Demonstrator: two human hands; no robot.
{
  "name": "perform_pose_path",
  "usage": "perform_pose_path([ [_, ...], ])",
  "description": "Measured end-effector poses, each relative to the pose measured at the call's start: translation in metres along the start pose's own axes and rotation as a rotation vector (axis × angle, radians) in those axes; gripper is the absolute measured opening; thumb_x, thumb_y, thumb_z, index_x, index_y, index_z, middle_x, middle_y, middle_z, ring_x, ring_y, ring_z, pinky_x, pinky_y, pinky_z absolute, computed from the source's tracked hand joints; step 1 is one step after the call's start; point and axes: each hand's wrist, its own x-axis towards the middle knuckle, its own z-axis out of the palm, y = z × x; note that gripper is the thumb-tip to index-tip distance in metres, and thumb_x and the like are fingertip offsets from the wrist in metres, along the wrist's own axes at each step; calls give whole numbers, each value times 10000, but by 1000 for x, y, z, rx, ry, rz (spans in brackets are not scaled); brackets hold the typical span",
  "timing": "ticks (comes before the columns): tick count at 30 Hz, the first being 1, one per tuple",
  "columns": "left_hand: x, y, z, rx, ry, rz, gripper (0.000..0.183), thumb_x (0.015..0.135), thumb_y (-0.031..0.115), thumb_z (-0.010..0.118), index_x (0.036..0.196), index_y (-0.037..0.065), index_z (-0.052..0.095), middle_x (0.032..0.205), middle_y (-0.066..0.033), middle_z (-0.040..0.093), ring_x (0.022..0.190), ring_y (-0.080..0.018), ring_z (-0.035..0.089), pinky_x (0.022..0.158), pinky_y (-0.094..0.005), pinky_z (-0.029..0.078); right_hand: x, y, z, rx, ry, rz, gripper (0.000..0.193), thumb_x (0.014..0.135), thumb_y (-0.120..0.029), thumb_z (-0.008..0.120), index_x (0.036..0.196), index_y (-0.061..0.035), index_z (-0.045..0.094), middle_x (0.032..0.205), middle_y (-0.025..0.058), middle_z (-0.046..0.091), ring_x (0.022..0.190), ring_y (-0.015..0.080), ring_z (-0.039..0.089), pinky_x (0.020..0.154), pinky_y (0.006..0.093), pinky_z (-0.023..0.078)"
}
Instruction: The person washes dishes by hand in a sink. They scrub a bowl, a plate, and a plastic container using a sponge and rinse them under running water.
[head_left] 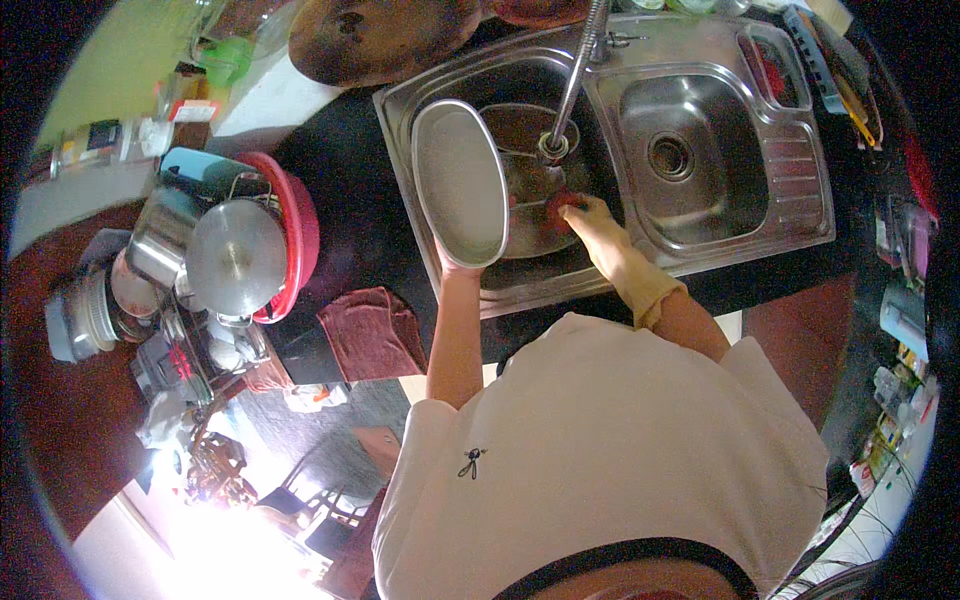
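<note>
Clock: 12 = straight ahead of the person, centre = chest. From where I stand, sink work reads as mid-cycle, my call.

Progress: oval tub (460,185) is up at 11, over the left edge of the left basin (602,178), hollow or base facing up, can't tell which. Its visible face looks evenly pale, no obvious dirt at this resolution; whether it's done with, can't confirm. Left to do, I'd judge: finish the tub, set it down somewhere, then deal with the round vessel (535,236) sitting in the basin at 12. Tap nozzle (553,147) hangs over that vessel; can't tell if water's running.

Grip: left hand (461,259) is clamped on the tub's near end, at its 6; fingers mostly hidden beneath. Right hand (592,222), in a pale yellowish glove, is closed on a small red scrubber (564,207), low over the vessel at 12. Scrubber and tub are apart.

Pose: left forearm nearly straight up toward 11, wrist beneath the tub's end. Right forearm slants in from 1 toward 12, wrist bent slightly, fingers aimed at 11.

Off to 10: steel pan (237,258) stacked against a red basin (302,235). Reddish cloth (372,335) hangs between 9 and 10.
</note>
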Motion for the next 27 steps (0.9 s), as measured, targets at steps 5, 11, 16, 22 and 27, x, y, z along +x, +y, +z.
perform_pose_path([
  [5, -9, -14, -23, -252, 222, -85, 584, 877, 498, 477, 1302, 98, 466, 1211, -173, 563, 1029, -416, 579, 732, -524, 551, -23, -37, 15, -112, 134, 18, 478, 912, -363, 526, 1257, -35, 475, 1137, 125, 600, 1078, 242, 542, 955, 350, 366],
  [11, 11, -44, -41, -113, 237, -350, 581, 891, 517, 426, 1299, 107, 469, 1171, -164, 593, 933, -385, 633, 634, -489, 582, -6, -52, 5, -157, 119, 21, 592, 869, -480, 551, 1232, -17, 497, 1075, 159, 622, 1004, 303, 583, 922, 392, 404],
  [16, 38, -58, -53, -278, -132, -614, 555, 905, 494, 444, 1291, 97, 489, 1169, -153, 599, 981, -299, 633, 734, -482, 570, -11, -101, 18, -464, 306, -160, 691, 807, -516, 596, 1277, -27, 466, 1132, 228, 598, 1073, 378, 566, 916, 433, 428],
  [22, 72, -45, -57, 473, 404, -454, 500, 890, 460, 536, 1240, 103, 551, 1208, -108, 593, 1098, -219, 561, 983, -364, 414, -28, -129, 10, -832, 318, -234, 614, 841, -282, 573, 1358, -21, 371, 1051, 248, 616, 958, 408, 603, 809, 464, 480],
  [27, 96, -51, -59, 932, 221, -390, 439, 882, 353, 583, 1220, 74, 553, 1179, -119, 608, 1047, -238, 588, 924, -376, 445, -28, -143, 13, -904, 389, -403, 589, 857, -280, 553, 1357, -35, 363, 808, 246, 631, 741, 435, 619, 655, 507, 486],
])
